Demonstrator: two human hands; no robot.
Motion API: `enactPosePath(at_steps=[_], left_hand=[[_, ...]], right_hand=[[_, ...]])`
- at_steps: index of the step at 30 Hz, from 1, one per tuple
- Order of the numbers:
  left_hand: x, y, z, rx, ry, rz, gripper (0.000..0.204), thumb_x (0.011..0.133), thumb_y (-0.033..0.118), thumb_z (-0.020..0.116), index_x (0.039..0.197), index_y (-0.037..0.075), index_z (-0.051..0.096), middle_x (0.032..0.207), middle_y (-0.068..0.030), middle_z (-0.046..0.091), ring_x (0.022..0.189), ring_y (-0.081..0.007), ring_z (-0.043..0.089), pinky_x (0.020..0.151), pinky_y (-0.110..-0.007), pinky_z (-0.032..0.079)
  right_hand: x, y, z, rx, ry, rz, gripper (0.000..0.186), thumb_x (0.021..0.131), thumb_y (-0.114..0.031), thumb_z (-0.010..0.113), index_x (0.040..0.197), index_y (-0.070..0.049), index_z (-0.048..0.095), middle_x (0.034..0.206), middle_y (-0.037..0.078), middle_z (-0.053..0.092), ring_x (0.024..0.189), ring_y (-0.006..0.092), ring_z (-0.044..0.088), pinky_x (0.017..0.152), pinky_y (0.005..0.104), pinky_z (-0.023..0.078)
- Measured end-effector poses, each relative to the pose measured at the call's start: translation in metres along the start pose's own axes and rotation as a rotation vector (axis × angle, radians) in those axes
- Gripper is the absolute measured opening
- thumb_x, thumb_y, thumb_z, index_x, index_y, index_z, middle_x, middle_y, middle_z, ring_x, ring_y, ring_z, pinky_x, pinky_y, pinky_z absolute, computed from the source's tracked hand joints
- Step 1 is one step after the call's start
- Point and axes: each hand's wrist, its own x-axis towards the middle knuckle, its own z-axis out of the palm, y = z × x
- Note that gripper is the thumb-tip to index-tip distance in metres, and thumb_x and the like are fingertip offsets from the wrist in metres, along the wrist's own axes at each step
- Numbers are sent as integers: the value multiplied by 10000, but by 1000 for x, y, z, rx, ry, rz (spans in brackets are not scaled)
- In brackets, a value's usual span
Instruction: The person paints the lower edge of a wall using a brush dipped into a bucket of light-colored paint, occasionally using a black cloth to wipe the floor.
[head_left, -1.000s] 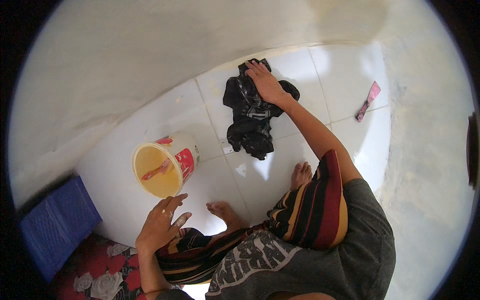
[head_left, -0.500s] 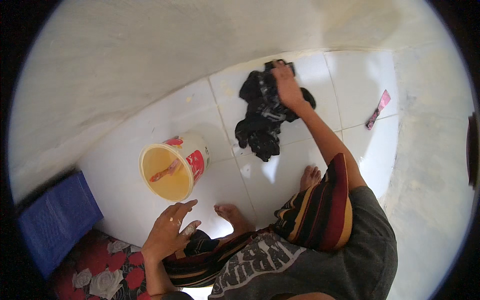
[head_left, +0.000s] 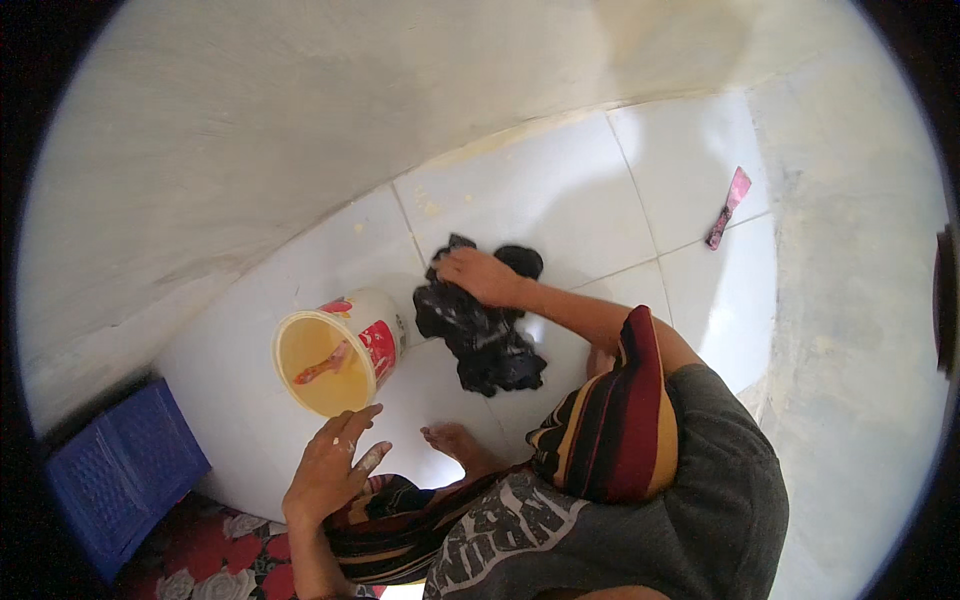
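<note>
A crumpled black cloth with whitish smears lies on the white floor tiles. My right hand bears down on its far part, fingers bent into the fabric. Just left of the cloth, a tipped bucket with red patches on its side has its mouth towards me. Inside it lies a scraper with an orange-red handle. My left hand, spotted with white, is held open over my left knee near the bucket's rim, with nothing in it.
Another scraper, pink-bladed with a dark handle, lies on the tiles at right. Pale walls bound the floor at the back and right. A blue plastic piece and a red floral mat are at lower left.
My right hand has drawn the black cloth away from the back wall, nearer to me and leftward towards the bucket. My left hand has stayed over the knee. The view has shifted slightly.
</note>
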Motion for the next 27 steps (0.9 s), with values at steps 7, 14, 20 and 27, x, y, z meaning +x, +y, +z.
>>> enactPosePath(at_steps=[7,14,20,27], left_hand=[[4,-5,-2,14,-75,-40,461,870,256,624,1278,89,486,1073,-155,614,1027,-327,580,908,-432,456],[-1,13,-12,25,-59,-55,474,856,213,643,1282,89,477,1074,-159,608,1040,-336,569,897,-441,459],[3,10,-10,52,-23,19,468,853,209,644,1272,79,480,1058,-169,607,1016,-347,571,877,-451,461],[-3,25,-15,90,36,47,475,853,231,638,1269,57,487,1023,-179,600,979,-344,565,863,-445,457]], right_hand=[[-91,-66,-103,146,27,440,621,727,-86,622,1317,-110,430,1336,172,431,1236,358,425,1045,465,351],[-252,24,-275,-981,648,1391,641,788,-310,682,1323,-56,435,1137,285,535,1084,405,496,940,480,381],[-317,85,-271,-685,602,1419,648,775,-260,645,1359,-108,407,1017,270,566,954,410,552,851,464,451],[-209,62,-262,-430,409,1100,429,821,-159,548,1247,-109,549,900,217,608,877,360,592,819,445,477]])
